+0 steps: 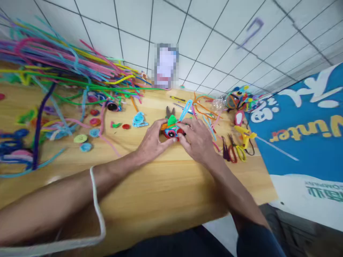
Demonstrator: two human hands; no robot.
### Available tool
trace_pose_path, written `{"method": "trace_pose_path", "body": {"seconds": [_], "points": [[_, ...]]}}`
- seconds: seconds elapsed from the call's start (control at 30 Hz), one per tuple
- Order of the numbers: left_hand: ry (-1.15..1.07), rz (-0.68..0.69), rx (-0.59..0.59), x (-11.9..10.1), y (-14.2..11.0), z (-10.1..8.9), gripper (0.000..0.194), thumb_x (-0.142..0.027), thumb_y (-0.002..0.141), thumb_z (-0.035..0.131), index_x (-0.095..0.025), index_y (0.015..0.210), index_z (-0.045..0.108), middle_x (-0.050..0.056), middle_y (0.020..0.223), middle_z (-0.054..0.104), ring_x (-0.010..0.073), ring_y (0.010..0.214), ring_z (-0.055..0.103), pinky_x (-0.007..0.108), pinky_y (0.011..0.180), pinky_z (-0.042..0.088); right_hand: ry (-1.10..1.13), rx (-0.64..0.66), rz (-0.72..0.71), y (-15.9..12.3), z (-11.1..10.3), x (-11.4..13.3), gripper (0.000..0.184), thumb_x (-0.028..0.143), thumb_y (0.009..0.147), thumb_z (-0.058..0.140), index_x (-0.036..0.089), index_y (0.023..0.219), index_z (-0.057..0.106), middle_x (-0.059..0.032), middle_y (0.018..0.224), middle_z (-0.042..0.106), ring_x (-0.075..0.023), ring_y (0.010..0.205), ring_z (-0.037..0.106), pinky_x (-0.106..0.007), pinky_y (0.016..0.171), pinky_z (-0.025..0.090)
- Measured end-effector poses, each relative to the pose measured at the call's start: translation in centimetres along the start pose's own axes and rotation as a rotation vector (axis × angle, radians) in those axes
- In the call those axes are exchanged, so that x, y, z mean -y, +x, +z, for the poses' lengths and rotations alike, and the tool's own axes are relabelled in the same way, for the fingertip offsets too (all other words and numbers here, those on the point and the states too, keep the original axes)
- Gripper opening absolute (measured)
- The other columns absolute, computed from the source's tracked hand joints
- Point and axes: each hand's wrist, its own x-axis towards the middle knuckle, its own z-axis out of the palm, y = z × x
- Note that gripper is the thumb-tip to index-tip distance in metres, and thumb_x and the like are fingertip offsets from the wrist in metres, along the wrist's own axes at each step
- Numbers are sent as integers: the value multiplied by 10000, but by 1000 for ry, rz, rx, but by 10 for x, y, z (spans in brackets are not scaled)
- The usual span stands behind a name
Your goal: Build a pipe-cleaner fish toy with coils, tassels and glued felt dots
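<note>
Between my two hands is a small colourful pipe-cleaner figure [171, 132] with a round black eye in a pink ring, a green tuft on top and orange and red parts. My left hand [154, 141] grips its left side, thumb low and fingers behind. My right hand [197, 137] pinches its right side near a dark red patch. A light-blue pipe-cleaner loop [186, 110] rises just behind the right fingers. Directly beyond the figure lie dark pliers jaws [170, 111]. My fingers hide parts of the figure.
A big heap of pipe cleaners [77, 67] fills the back left, with coiled pieces [85, 147] before it. A phone [166, 66] leans on the tiled wall. At right lie scissors [237, 151], a yellow glue gun [245, 136] and finished-looking figures [237, 98]. A white cord [98, 207] hangs by my left forearm.
</note>
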Motion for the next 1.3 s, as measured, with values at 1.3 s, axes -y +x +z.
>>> {"method": "trace_pose_path", "body": {"seconds": [1.3], "points": [[-237, -152, 22, -2, 1, -8, 461, -572, 991, 604, -255, 1325, 576, 88, 1361, 665, 262, 1264, 612, 447, 1138, 462, 293, -287, 100, -30, 32, -1, 375, 160, 973, 573, 222, 1333, 655, -117, 1155, 698, -281, 1046, 646, -468, 906, 566]]}}
